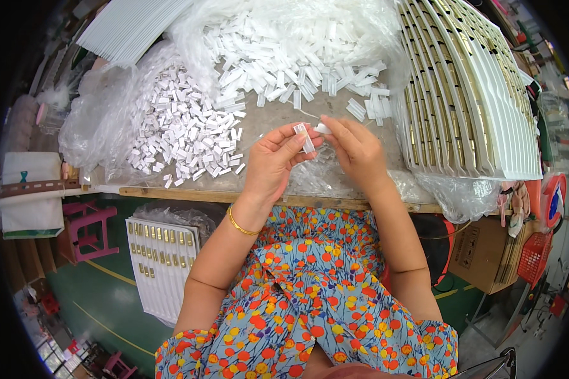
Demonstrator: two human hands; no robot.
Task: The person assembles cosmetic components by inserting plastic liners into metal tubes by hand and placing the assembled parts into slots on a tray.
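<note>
Over the table's near edge my left hand [274, 153] is closed, its thumb and fingers pinching a small clear plastic case [304, 138]. Close beside it, my right hand [359, 146] pinches a small white piece [322, 129] between thumb and forefinger. A thin pale strip [309, 114] sticks out by the right fingertips; what it belongs to I cannot make out. Left of my hands lies a pile of small white plastic pieces [183, 123]. Beyond them spreads a larger heap of translucent plastic cases [278, 69], a few lying loose near my right hand.
White ridged trays with gold-coloured pieces [468, 95] are stacked at the right. Another such tray [161, 265] stands below the table's edge on the left. Crumpled clear plastic bags [98, 120] edge the piles. A cardboard box [483, 252] sits at lower right.
</note>
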